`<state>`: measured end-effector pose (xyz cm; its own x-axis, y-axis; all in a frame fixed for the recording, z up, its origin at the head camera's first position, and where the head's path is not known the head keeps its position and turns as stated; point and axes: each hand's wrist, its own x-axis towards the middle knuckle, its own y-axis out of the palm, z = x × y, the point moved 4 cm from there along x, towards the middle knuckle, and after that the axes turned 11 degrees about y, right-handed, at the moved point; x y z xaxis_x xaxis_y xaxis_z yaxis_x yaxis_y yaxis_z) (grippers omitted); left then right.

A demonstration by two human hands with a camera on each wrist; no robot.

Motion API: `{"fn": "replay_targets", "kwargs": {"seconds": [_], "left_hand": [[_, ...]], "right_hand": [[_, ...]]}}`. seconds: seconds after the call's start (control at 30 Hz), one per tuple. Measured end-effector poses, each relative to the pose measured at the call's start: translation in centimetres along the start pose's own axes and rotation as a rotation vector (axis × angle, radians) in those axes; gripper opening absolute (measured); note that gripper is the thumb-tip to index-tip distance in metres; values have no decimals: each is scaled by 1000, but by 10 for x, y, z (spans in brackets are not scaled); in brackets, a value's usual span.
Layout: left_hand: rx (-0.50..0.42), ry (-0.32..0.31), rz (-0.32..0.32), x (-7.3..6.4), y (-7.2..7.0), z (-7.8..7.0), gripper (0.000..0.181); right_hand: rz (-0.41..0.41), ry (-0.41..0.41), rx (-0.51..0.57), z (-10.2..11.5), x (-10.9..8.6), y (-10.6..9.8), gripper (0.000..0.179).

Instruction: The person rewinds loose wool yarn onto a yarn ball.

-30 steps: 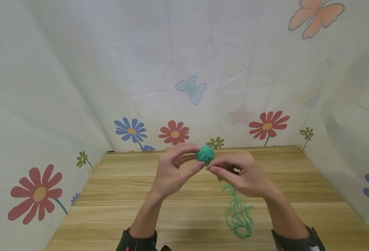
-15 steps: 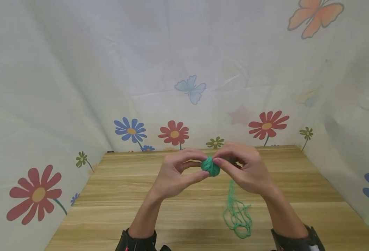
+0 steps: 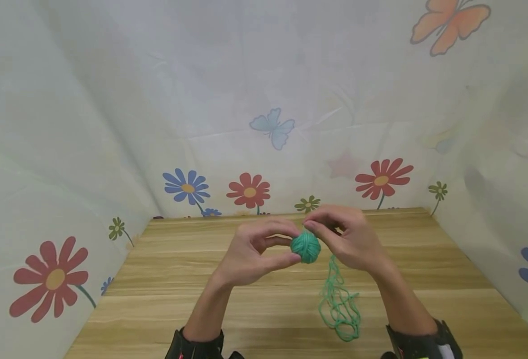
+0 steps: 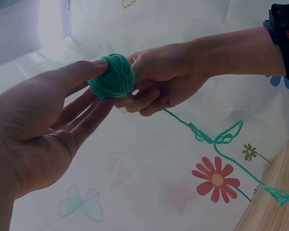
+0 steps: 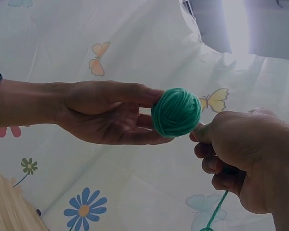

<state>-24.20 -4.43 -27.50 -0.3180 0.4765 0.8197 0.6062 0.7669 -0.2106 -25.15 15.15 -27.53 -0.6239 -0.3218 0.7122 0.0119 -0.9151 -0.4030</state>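
A small ball of green yarn (image 3: 306, 248) is held up over the table, its strands wound in crossing layers. My left hand (image 3: 255, 252) grips it from the left between thumb and fingertips, as the left wrist view also shows on the yarn ball (image 4: 112, 77). At the ball's upper right, my right hand (image 3: 347, 237) pinches the yarn strand between thumb and forefinger, other fingers curled. In the right wrist view a strand of yarn (image 5: 217, 210) runs down from below the right hand (image 5: 250, 154).
Loose tangled yarn (image 3: 340, 311) trails down to the wooden table (image 3: 192, 299) below the right hand. A pale cloth (image 3: 201, 99) printed with flowers and butterflies surrounds the table at the back and sides. Dark bands (image 3: 198, 343) circle both wrists.
The right hand has gone from below the ball's right side up over its top right. The ball has shifted slightly right and down in the left hand, and its strands face differently.
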Motion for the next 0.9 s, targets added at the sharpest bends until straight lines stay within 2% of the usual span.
{"fn": "replay_targets", "kwargs": {"seconds": [0.17,0.27,0.37,0.53,0.77,0.9], "left_hand": [[-23,23,11,-3,1,6,40],[-30,30,7,-5,0,10,41],[-43,33,-6,-7,-1,11,41],[-48,62,-52,-6,-3,10,40],[9,96,-142,-6,-10,11,37],[40,104,-181,-5,-13,12,37]], "right_hand": [[10,56,-18,-7,1,2,27],[6,102,-28,-10,1,2,24],[4,116,-44,-13,1,2,24],[67,55,-54,-12,2,7,26],[222,-5,-41,-8,-1,15,20],[264,-31,-1,-4,-2,17,22]]}}
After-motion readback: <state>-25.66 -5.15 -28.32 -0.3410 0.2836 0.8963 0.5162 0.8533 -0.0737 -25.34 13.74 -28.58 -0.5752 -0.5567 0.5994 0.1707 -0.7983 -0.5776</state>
